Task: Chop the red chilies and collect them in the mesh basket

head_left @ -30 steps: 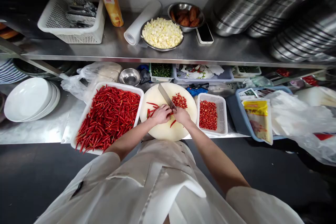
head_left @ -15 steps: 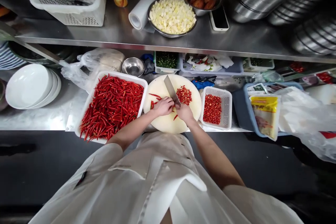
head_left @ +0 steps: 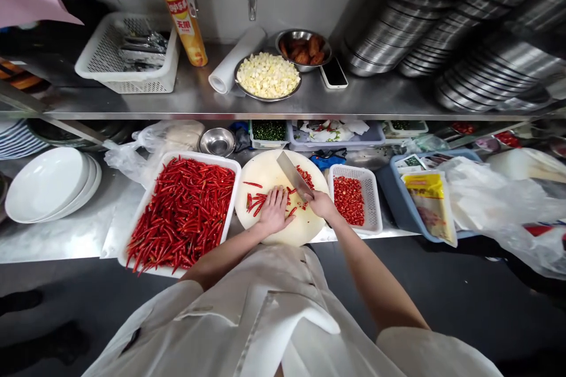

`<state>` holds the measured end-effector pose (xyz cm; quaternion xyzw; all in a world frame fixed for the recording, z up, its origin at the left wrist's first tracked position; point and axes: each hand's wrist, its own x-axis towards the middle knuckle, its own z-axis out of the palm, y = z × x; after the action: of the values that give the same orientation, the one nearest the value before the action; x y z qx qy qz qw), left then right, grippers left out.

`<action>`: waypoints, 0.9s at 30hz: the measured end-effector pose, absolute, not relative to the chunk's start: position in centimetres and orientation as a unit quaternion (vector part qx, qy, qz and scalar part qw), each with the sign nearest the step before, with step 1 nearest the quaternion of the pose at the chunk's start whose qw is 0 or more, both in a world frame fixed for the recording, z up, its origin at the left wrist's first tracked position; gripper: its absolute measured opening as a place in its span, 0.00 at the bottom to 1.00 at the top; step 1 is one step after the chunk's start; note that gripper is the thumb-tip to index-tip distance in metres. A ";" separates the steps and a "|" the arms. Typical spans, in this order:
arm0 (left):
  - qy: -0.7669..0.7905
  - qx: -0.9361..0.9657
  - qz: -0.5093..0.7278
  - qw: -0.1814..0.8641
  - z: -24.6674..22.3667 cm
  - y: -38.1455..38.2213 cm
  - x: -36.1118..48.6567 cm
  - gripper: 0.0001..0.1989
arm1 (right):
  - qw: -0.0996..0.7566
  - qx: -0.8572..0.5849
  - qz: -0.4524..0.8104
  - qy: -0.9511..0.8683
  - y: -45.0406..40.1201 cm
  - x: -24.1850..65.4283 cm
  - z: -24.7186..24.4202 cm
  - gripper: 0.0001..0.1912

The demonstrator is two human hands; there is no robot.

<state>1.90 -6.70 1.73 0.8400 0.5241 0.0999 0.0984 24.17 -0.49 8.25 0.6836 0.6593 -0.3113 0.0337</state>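
On the round white cutting board (head_left: 265,165), my left hand (head_left: 274,213) lies palm down with fingers stretched over several whole red chilies (head_left: 253,202). My right hand (head_left: 322,205) is closed round the handle of a cleaver (head_left: 292,173). Its blade points away and to the left, apart from my left hand. Chopped chili (head_left: 304,174) lies beyond the blade, partly hidden by it. A white tray (head_left: 237,179) heaped with whole red chilies (head_left: 186,212) stands left of the board. To the right, a small white basket (head_left: 372,191) holds chopped chilies (head_left: 348,199).
White bowls (head_left: 48,182) are stacked at the far left. A blue bin (head_left: 391,203) with packets stands right. Above runs a steel shelf (head_left: 186,107) carrying a bowl of chopped pale pieces (head_left: 267,75), a phone (head_left: 334,73) and metal stacks. A small steel bowl (head_left: 217,142) sits behind the tray.
My left hand has gone from curled fingers beside the blade to lying flat over the chilies. The cleaver and my right hand have shifted right, away from it. The view has tilted up.
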 end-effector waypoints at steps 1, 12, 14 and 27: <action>0.525 0.840 0.098 0.095 1.6 -6.5 2.4 0.47 | 0.036 0.683 -0.311 0.660 -0.6 24.4 8.3 0.19; 0.392 0.894 0.134 0.169 3.2 1.0 1.2 0.25 | 0.049 0.686 -0.302 0.660 -1.0 24.6 9.3 0.20; 0.387 0.895 0.126 0.184 3.3 1.5 1.1 0.25 | 0.060 0.694 -0.296 0.654 -1.0 24.5 9.4 0.21; 0.333 0.914 0.125 0.196 2.7 2.3 1.1 0.10 | 0.113 0.704 -0.289 0.638 0.4 20.6 10.5 0.22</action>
<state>1.10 2.32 2.67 0.9140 0.3327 0.1246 0.1962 20.64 0.43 10.52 0.7045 0.6384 -0.2887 0.1132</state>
